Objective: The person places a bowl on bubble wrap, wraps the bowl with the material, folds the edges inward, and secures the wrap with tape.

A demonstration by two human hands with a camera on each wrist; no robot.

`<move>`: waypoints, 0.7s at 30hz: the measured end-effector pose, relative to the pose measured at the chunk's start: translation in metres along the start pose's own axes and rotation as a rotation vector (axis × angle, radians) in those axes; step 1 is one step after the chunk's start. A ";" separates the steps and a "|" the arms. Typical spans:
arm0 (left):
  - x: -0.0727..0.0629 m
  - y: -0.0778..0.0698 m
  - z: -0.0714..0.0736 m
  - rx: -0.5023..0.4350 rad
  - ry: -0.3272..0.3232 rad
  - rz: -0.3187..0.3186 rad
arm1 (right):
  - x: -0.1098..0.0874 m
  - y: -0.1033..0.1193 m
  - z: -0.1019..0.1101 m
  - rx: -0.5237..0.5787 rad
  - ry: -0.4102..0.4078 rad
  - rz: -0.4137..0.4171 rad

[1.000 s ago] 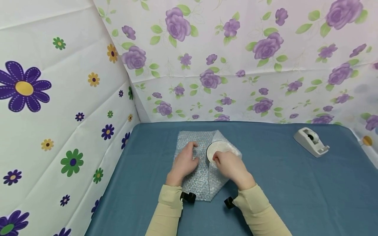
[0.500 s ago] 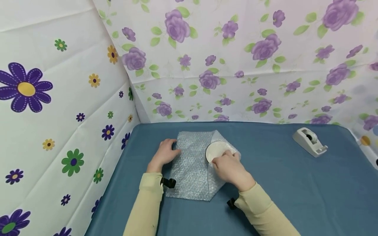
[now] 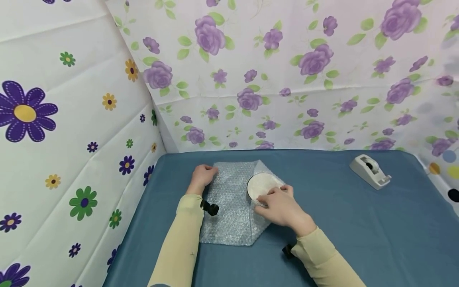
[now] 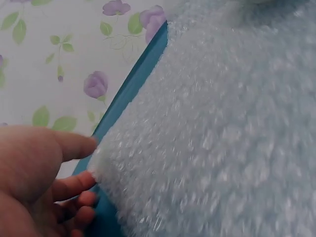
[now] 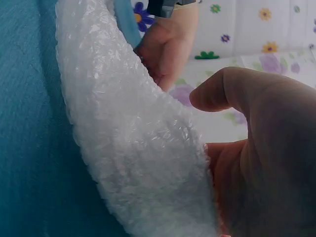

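A sheet of bubble wrap [image 3: 229,207] lies on the blue tabletop, its right side folded over toward a round white plate-like thing [image 3: 261,185] with a thin dark rim. The wrap's folded flap partly covers that disc. At the sheet's far left corner, my left hand [image 3: 202,176] holds the edge; in the left wrist view the corner sits between thumb and index finger [image 4: 71,185]. My right hand [image 3: 283,205] rests with spread fingers on the folded wrap at the disc's near right side. In the right wrist view its thumb [image 5: 212,91] stands off the wrap.
A white tape dispenser [image 3: 370,171] stands at the far right of the blue table [image 3: 344,231]. Flowered cloth [image 3: 222,79] hangs behind the table and along its left side. A black wrist camera [image 3: 209,207] sits on the left sleeve.
My left hand has moved from above the wrap, leftward and then up to its far left corner. The right hand's fingers have spread and shifted slightly on the folded flap. The disc stays on the wrap.
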State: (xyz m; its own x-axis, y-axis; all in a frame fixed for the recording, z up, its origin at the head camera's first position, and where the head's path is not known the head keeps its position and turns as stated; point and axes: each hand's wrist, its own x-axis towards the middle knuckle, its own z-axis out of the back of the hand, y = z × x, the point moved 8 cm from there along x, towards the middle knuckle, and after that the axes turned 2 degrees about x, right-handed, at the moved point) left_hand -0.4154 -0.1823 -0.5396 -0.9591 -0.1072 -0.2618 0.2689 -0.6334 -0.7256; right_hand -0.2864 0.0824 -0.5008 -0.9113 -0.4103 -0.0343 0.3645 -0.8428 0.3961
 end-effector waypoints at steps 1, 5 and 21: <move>0.001 0.001 -0.001 -0.008 -0.001 0.027 | -0.001 -0.002 -0.001 0.009 -0.006 -0.006; 0.008 -0.003 -0.003 -0.013 0.019 0.080 | -0.002 -0.005 -0.003 0.034 -0.027 -0.009; 0.008 -0.002 -0.006 -0.400 -0.170 0.034 | -0.001 -0.006 -0.002 0.049 -0.012 0.006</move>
State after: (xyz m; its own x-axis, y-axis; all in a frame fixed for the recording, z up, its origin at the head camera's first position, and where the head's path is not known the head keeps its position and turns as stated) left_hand -0.4230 -0.1777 -0.5439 -0.9409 -0.2689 -0.2060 0.2818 -0.2839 -0.9165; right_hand -0.2875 0.0875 -0.5047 -0.9115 -0.4107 -0.0210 0.3603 -0.8222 0.4407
